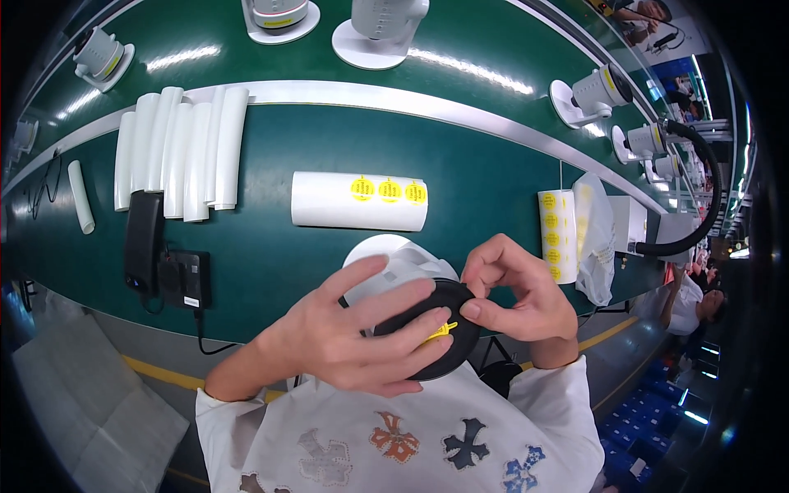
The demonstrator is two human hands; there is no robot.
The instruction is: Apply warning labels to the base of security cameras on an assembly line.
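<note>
In front of my chest is a white device with a round black front (448,361), tilted so that the black face turns toward me. My left hand (362,329) lies across it, fingers slightly spread over the face and keeping hold of it. A yellow sticker (444,330) shows between those fingers on the black face. At the right rim of the face, my right hand (518,300) is closed with thumb and index finger in a pinch. Whatever is between these two fingertips is too small to make out. The device's white base (386,246) points away from me, partly covered by my left hand.
Across the green table (263,271) lies a white roll with yellow round stickers (329,200). A sticker sheet (557,238) and a plastic bag (596,246) are right. Several white rolls (173,156) and black power adapters (185,279) sit left. White devices (374,37) stand behind.
</note>
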